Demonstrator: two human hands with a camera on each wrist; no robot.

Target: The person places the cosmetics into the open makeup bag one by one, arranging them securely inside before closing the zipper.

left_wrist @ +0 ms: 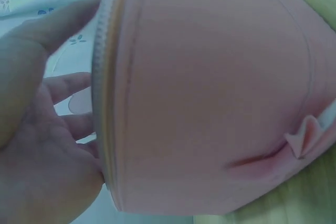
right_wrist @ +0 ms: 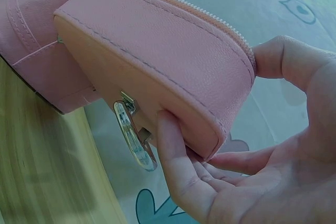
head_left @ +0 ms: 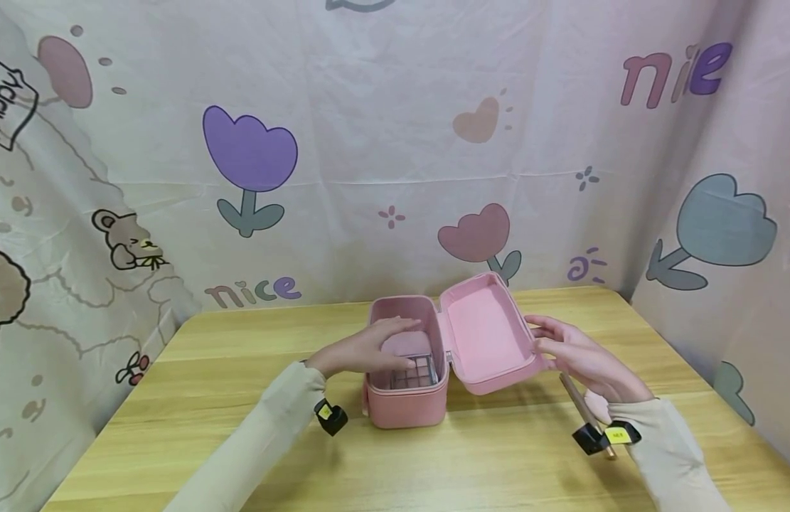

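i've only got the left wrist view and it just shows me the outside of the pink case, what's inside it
Observer: The head view shows a gridded item lying inside the pink case.
Operator: ok and what's the right hand doing
Observer: It grips the open lid by its free edge.
Operator: anything fixed to the outside of that lid
Observer: Yes, the right wrist view shows a shiny handle on its outer face.
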